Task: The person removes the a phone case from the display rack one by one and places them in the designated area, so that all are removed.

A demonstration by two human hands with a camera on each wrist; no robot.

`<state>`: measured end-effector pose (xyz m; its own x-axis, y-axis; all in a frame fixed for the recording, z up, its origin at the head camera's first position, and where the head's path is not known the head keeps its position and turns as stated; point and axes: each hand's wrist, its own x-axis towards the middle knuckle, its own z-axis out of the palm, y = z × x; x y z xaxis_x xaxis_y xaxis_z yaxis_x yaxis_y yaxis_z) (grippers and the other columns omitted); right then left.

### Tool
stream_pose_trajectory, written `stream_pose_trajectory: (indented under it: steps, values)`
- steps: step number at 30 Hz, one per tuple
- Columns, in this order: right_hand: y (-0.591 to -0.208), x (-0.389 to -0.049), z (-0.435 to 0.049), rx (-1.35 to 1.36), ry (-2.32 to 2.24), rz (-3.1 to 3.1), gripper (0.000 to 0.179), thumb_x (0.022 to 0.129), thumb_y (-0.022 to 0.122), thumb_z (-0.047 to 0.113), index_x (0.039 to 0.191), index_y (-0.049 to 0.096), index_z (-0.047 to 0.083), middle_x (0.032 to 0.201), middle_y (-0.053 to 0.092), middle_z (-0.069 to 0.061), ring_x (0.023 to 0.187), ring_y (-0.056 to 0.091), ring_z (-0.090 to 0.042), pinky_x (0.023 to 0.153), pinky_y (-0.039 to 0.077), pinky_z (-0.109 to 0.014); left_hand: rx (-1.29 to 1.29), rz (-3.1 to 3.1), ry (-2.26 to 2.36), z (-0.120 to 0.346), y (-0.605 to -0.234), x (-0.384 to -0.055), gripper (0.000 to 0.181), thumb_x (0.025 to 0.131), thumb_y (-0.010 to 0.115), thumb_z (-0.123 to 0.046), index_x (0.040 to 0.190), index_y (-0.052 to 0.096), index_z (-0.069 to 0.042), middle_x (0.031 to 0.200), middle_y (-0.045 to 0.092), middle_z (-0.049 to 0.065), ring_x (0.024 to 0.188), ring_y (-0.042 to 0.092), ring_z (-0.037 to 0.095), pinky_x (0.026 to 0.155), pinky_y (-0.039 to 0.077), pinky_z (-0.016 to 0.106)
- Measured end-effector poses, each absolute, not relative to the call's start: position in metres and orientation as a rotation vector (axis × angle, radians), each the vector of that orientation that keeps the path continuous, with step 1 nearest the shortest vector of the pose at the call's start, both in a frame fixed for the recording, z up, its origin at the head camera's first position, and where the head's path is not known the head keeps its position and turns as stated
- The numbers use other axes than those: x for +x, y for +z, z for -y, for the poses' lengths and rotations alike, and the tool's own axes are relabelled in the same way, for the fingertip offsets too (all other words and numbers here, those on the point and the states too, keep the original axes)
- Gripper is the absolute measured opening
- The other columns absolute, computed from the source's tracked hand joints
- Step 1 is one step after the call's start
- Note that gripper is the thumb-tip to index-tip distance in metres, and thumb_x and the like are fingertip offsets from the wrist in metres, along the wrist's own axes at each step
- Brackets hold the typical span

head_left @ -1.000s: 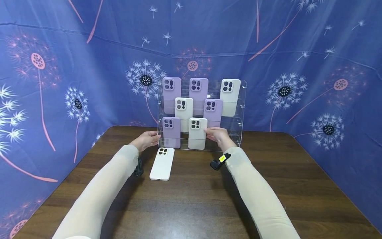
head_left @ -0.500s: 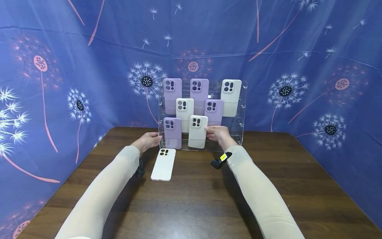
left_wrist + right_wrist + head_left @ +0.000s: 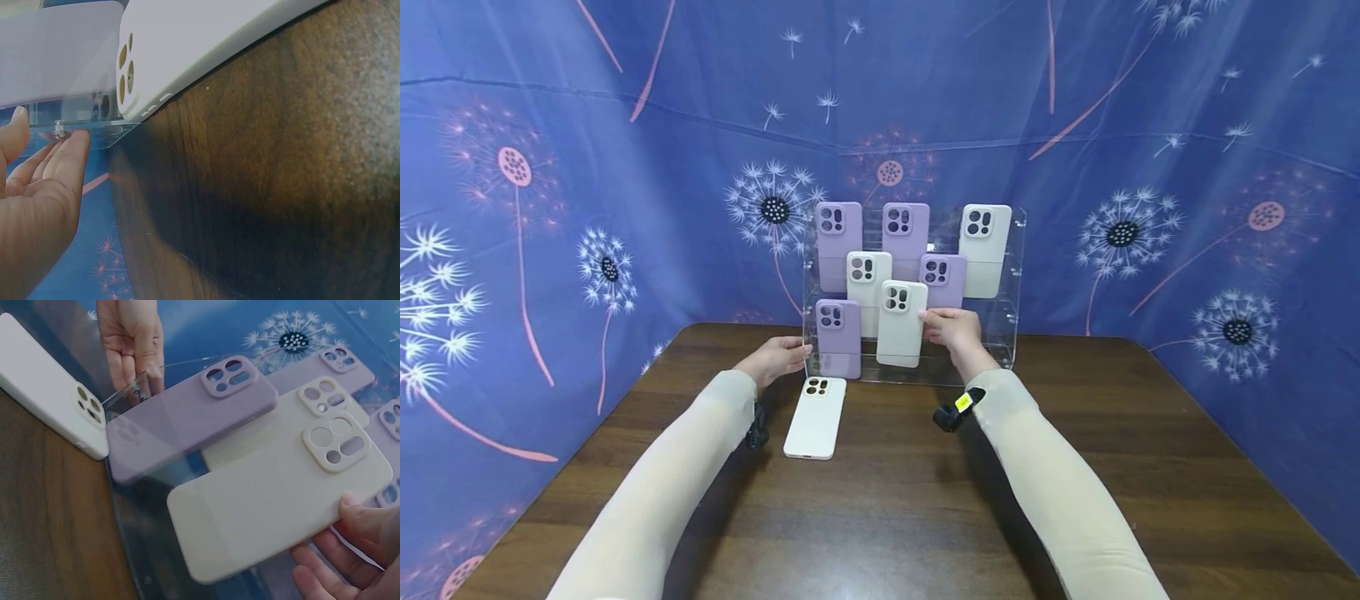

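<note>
My right hand (image 3: 953,332) pinches the right edge of a white phone case (image 3: 901,329) with thumb and fingers. This case leans in the bottom tier of a clear acrylic display stand (image 3: 996,329), its lower end behind the clear front lip. At the stand's left side edge, my left hand (image 3: 772,360) grips with the thumb in front and the fingers behind, as the left wrist view shows. Just right of that hand, a purple phone case (image 3: 181,419) stands in the same tier. Another white phone case (image 3: 816,421) lies flat on the table before the stand.
Higher tiers hold more cases: a purple case (image 3: 840,246) at top left, another purple case (image 3: 906,237) beside it, and a white case (image 3: 987,246) at top right. The wooden table (image 3: 880,517) reaches a blue dandelion-patterned cloth (image 3: 1112,167) behind the stand.
The white case in my right hand has risen a little in the bottom tier, and the right hand has risen with it. My left hand keeps its place on the stand's edge.
</note>
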<state>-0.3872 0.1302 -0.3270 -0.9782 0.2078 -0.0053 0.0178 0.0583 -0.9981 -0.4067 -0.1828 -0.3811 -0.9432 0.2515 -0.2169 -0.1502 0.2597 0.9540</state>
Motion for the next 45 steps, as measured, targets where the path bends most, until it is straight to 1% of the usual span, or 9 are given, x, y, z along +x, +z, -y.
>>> stream_pose_trajectory:
  steps: [2, 8, 11, 13, 16, 20, 25, 34, 45]
  values:
    - [-0.321, -0.386, -0.13, -0.211, 2.037, 2.165, 0.029, 0.085, 0.076, 0.016, 0.108, 0.073, -0.002, 0.099, 0.074, -0.018, 0.08, 0.073, -0.023, 0.086, 0.063, -0.038, 0.088, -2.21, 1.744, 0.182, -0.38, -0.406, 0.057, 0.105, 0.041, -0.011, 0.152, 0.014, 0.008, 0.156, 0.024, 0.025, 0.143, 0.03, 0.035, 0.12, 0.035, 0.039]
    - [-0.305, -0.381, -0.126, -0.178, 1.988, 2.162, 0.035, 0.089, 0.072, 0.018, 0.117, 0.069, -0.002, 0.117, 0.068, -0.022, 0.083, 0.071, -0.02, 0.093, 0.06, -0.041, 0.087, -2.208, 1.753, 0.183, -0.379, -0.406, 0.058, 0.105, 0.041, -0.011, 0.152, 0.014, 0.008, 0.156, 0.024, 0.025, 0.143, 0.031, 0.035, 0.12, 0.035, 0.039]
    - [-0.305, -0.379, -0.126, -0.155, 1.997, 2.139, 0.036, 0.089, 0.072, 0.017, 0.118, 0.068, -0.003, 0.116, 0.067, -0.023, 0.079, 0.071, -0.018, 0.094, 0.059, -0.043, 0.091, -2.206, 1.739, 0.184, -0.379, -0.406, 0.058, 0.105, 0.041, -0.012, 0.152, 0.014, 0.008, 0.157, 0.024, 0.025, 0.143, 0.03, 0.036, 0.12, 0.035, 0.039]
    - [-0.306, -0.376, -0.126, -0.143, 2.01, 2.132, 0.037, 0.089, 0.072, 0.017, 0.119, 0.067, -0.004, 0.11, 0.07, -0.021, 0.073, 0.07, -0.013, 0.094, 0.059, -0.044, 0.098, -2.207, 1.728, 0.184, -0.38, -0.406, 0.058, 0.105, 0.041, -0.012, 0.152, 0.013, 0.008, 0.157, 0.023, 0.025, 0.144, 0.029, 0.036, 0.12, 0.034, 0.04]
    - [-0.31, -0.373, -0.127, -0.145, 2.055, 2.121, 0.036, 0.09, 0.072, 0.017, 0.119, 0.067, -0.004, 0.091, 0.075, -0.011, 0.066, 0.068, -0.007, 0.091, 0.06, -0.041, 0.097, -2.21, 1.716, 0.183, -0.38, -0.406, 0.058, 0.105, 0.042, -0.013, 0.152, 0.014, 0.008, 0.157, 0.023, 0.025, 0.144, 0.029, 0.036, 0.12, 0.034, 0.039]
    - [-0.316, -0.368, -0.126, -0.153, 2.135, 2.082, 0.036, 0.09, 0.07, 0.014, 0.119, 0.066, -0.005, 0.071, 0.068, 0.004, 0.063, 0.067, -0.006, 0.081, 0.064, -0.033, 0.1, -2.215, 1.701, 0.182, -0.379, -0.407, 0.059, 0.105, 0.042, -0.013, 0.152, 0.013, 0.007, 0.157, 0.024, 0.024, 0.144, 0.03, 0.035, 0.12, 0.035, 0.039]
    - [-0.325, -0.364, -0.122, -0.137, 2.193, 2.096, 0.036, 0.091, 0.069, 0.014, 0.12, 0.064, -0.007, 0.07, 0.067, 0.005, 0.063, 0.067, -0.007, 0.071, 0.064, -0.026, 0.082, -2.218, 1.694, 0.183, -0.379, -0.407, 0.058, 0.105, 0.042, -0.014, 0.152, 0.014, 0.006, 0.157, 0.025, 0.024, 0.144, 0.03, 0.035, 0.119, 0.035, 0.04]
    - [-0.335, -0.361, -0.114, -0.098, 2.212, 2.147, 0.035, 0.091, 0.068, 0.011, 0.12, 0.064, -0.008, 0.072, 0.068, 0.002, 0.062, 0.067, -0.008, 0.073, 0.065, -0.029, 0.081, -2.215, 1.7, 0.183, -0.377, -0.406, 0.059, 0.105, 0.042, -0.013, 0.152, 0.014, 0.008, 0.156, 0.026, 0.025, 0.143, 0.03, 0.036, 0.119, 0.037, 0.04]
    - [-0.35, -0.357, -0.112, -0.074, 2.371, 2.164, 0.034, 0.092, 0.067, 0.008, 0.12, 0.062, -0.012, 0.068, 0.068, -0.001, 0.062, 0.066, -0.011, 0.067, 0.065, -0.027, 0.097, -2.224, 1.696, 0.183, -0.379, -0.407, 0.057, 0.105, 0.042, -0.013, 0.151, 0.017, 0.008, 0.155, 0.026, 0.026, 0.142, 0.032, 0.037, 0.118, 0.037, 0.04]
